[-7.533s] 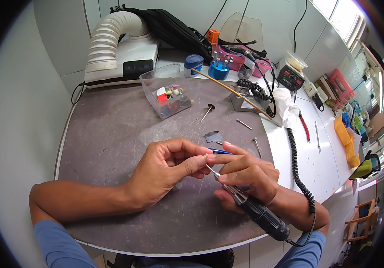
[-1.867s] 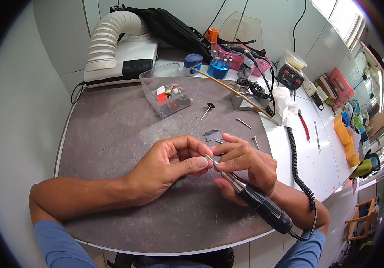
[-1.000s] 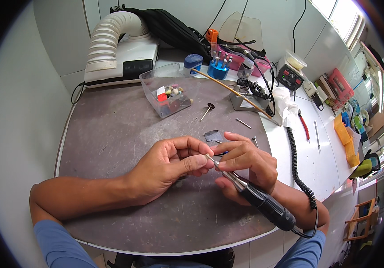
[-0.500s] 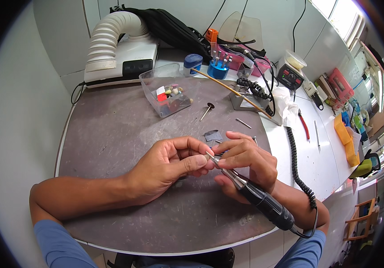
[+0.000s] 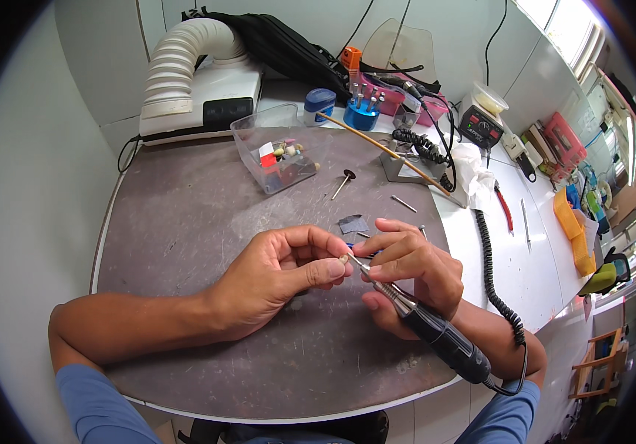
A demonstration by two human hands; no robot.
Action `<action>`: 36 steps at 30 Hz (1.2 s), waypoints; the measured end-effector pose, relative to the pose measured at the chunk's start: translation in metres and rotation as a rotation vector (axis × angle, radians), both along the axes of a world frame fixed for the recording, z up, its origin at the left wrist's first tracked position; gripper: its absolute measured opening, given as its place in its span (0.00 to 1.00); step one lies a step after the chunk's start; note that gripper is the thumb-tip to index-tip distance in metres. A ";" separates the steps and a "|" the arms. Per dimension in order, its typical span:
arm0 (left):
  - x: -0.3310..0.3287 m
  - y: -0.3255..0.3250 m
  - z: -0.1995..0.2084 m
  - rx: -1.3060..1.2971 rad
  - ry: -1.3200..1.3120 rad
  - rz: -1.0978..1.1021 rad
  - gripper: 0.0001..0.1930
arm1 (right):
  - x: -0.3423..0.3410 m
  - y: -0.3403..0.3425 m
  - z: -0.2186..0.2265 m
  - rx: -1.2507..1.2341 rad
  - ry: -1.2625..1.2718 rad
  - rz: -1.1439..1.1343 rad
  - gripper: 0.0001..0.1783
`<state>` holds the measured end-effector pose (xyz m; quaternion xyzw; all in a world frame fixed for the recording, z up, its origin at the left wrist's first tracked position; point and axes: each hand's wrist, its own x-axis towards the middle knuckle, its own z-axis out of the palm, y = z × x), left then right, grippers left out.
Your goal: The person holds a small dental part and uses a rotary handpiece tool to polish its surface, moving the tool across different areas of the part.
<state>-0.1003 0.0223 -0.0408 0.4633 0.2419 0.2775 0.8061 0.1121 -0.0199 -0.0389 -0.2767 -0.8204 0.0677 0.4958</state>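
Between thumb and fingertips, my left hand (image 5: 277, 274) pinches a small yellowish piece (image 5: 344, 259), mostly covered by the fingers and too small to name. My right hand (image 5: 425, 274) grips a black and silver rotary handpiece (image 5: 447, 346), slanted with its thin tip up and left. That tip is right beside the small piece; whether they touch I cannot tell. From the handpiece's back end, a cord runs past my right forearm. Just beyond my fingers lies a scrap of grey sandpaper (image 5: 353, 224).
A clear plastic bin (image 5: 248, 148) holds small coloured bits. On the mat (image 5: 185, 244) lie a dark disc on a shank (image 5: 347, 175) and a metal pin (image 5: 403, 203). A wooden stick (image 5: 377, 146) leans over a grey stand. Red-handled pliers (image 5: 503, 207) lie near the coiled cord (image 5: 486, 255).
My right hand has shifted slightly right, drawing the handpiece and its tip a little back from the small piece. My left hand is nearly still.
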 end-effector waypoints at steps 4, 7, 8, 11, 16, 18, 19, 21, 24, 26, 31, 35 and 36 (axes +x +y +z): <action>0.000 0.000 0.001 0.001 0.005 -0.003 0.10 | 0.000 -0.001 0.001 -0.010 -0.007 0.024 0.12; 0.000 0.000 0.001 -0.001 0.004 0.002 0.10 | 0.001 -0.001 0.001 -0.017 -0.011 0.029 0.12; 0.000 0.000 0.001 0.001 -0.003 0.003 0.10 | 0.001 -0.001 0.002 -0.017 -0.018 0.030 0.12; 0.000 0.000 -0.001 0.012 -0.011 -0.005 0.09 | 0.000 -0.001 0.002 -0.016 -0.033 0.027 0.12; -0.001 0.000 -0.002 0.022 -0.006 0.006 0.09 | 0.001 -0.001 -0.001 -0.031 0.014 0.036 0.12; -0.001 -0.001 -0.001 0.013 -0.002 0.012 0.09 | 0.001 -0.001 -0.001 -0.033 0.039 0.029 0.11; 0.000 -0.001 -0.001 0.006 -0.007 0.010 0.09 | 0.000 -0.001 0.001 -0.033 0.014 0.034 0.11; 0.000 0.000 -0.001 -0.002 -0.012 0.007 0.10 | 0.000 -0.001 0.002 -0.034 -0.012 0.038 0.12; -0.001 0.001 -0.002 0.013 -0.009 0.010 0.10 | 0.000 0.000 0.000 -0.015 -0.035 0.012 0.12; -0.001 0.000 -0.002 0.032 -0.002 0.012 0.10 | 0.001 0.000 -0.002 -0.017 0.017 0.003 0.12; -0.001 0.000 0.000 0.018 0.000 -0.001 0.11 | -0.001 -0.001 0.001 -0.019 -0.021 0.018 0.12; -0.001 0.000 0.000 0.005 0.013 -0.002 0.11 | -0.002 -0.001 0.003 -0.001 -0.067 0.024 0.13; -0.001 0.000 0.000 0.005 0.013 -0.001 0.11 | -0.002 -0.001 0.003 -0.001 -0.067 0.024 0.13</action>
